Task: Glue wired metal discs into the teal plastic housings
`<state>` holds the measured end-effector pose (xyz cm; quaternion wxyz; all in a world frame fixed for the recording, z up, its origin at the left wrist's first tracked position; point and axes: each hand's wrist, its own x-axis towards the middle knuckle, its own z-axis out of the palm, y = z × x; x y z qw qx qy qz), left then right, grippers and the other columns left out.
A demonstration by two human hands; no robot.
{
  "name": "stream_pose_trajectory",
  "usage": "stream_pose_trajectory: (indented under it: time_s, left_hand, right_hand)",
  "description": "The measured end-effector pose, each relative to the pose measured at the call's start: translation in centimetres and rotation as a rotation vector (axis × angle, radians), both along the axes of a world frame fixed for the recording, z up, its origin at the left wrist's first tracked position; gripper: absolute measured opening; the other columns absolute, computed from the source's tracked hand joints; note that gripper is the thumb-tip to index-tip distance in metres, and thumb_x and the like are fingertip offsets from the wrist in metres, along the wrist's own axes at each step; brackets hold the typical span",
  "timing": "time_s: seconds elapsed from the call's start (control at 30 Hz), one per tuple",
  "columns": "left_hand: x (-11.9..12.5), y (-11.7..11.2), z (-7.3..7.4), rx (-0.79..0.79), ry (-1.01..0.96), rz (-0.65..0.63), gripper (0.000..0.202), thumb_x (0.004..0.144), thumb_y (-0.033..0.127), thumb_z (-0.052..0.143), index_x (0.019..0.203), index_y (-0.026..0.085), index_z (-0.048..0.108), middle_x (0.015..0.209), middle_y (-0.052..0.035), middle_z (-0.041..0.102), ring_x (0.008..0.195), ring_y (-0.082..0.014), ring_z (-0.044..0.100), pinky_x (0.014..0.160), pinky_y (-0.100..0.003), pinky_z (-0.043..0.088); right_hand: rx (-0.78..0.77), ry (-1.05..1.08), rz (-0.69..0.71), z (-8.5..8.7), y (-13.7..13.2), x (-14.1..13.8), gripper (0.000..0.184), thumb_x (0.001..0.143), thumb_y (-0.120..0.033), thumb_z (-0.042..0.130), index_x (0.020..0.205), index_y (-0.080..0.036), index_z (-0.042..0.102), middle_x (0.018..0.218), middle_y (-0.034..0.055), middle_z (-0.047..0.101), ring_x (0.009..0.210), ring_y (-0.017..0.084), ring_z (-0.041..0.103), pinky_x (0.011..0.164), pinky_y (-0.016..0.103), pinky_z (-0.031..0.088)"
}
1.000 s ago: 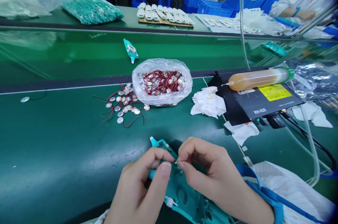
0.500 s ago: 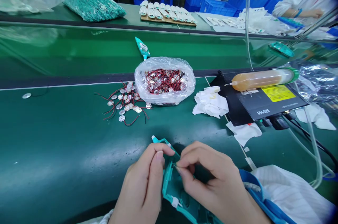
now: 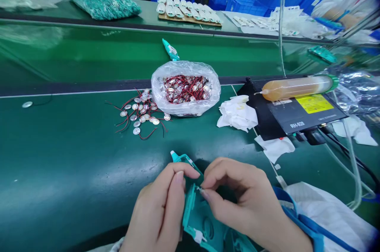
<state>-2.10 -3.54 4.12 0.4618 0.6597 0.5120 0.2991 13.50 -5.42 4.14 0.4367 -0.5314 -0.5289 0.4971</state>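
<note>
A teal plastic housing, open and hollow, with a white fitting at its lower edge, lies between my hands near the bench's front edge. My left hand is closed around its left side, with thumb and index finger near the upper end. A narrow teal part with a white tip sticks out beyond those fingers. My right hand pinches at the housing's upper inner edge, thumb against index finger. Something tiny and silvery shows at that pinch, too small to name. The right hand hides part of the housing.
Ahead stand a clear bag of wired metal discs and a loose pile of discs. Crumpled tissue and a black RH-928 box bearing an amber syringe sit right. Beyond, a green belt carries teal devices.
The teal devices on the belt have moved right. My hands have barely shifted; the right fingertips are slightly lower and further right, and more of the housing's inside shows.
</note>
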Motion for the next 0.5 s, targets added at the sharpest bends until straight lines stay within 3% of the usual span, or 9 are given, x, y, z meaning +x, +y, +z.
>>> stream_pose_trajectory:
  time_s: [0.1, 0.2, 0.4, 0.5]
  left_hand:
    - [0.00, -0.06, -0.09, 0.001, -0.007, -0.002, 0.023, 0.094, 0.028, 0.035, 0.087, 0.026, 0.057, 0.053, 0.0082, 0.051, 0.037, -0.0084, 0.047, 0.038, -0.016, 0.040]
    - [0.09, -0.02, -0.31, 0.028, -0.021, -0.021, 0.023, 0.094, 0.027, 0.034, 0.086, 0.027, 0.056, 0.052, 0.0090, 0.049, 0.034, -0.0079, 0.047, 0.036, -0.015, 0.039]
    - [0.12, 0.16, -0.34, 0.075, -0.008, -0.037, 0.023, 0.094, 0.024, 0.034, 0.086, 0.027, 0.055, 0.051, 0.0094, 0.050, 0.034, -0.0076, 0.047, 0.037, -0.014, 0.040]
    - [-0.03, 0.23, -0.33, 0.129, 0.015, -0.029, 0.022, 0.093, 0.023, 0.035, 0.086, 0.026, 0.056, 0.057, 0.0075, 0.057, 0.040, -0.0085, 0.051, 0.040, -0.015, 0.041]
  right_hand:
    - [0.193, -0.121, -0.036, -0.12, -0.19, -0.15, 0.016, 0.069, 0.000, 0.057, 0.071, -0.015, 0.062, 0.069, -0.0017, 0.062, 0.062, 0.006, 0.058, 0.059, 0.012, 0.047]
    - [0.268, -0.158, -0.019, -0.05, -0.20, -0.17, 0.016, 0.070, 0.002, 0.056, 0.071, -0.012, 0.063, 0.070, 0.0011, 0.062, 0.062, 0.006, 0.059, 0.060, 0.011, 0.047]
    - [0.286, -0.204, -0.015, -0.16, -0.51, -0.20, 0.016, 0.070, 0.003, 0.056, 0.073, -0.010, 0.065, 0.073, 0.0035, 0.062, 0.065, 0.007, 0.059, 0.062, 0.012, 0.046]
    - [0.171, -0.103, 0.025, -0.31, -0.37, -0.04, 0.014, 0.073, 0.000, 0.058, 0.073, -0.012, 0.065, 0.074, 0.0023, 0.063, 0.066, 0.007, 0.059, 0.062, 0.014, 0.046]
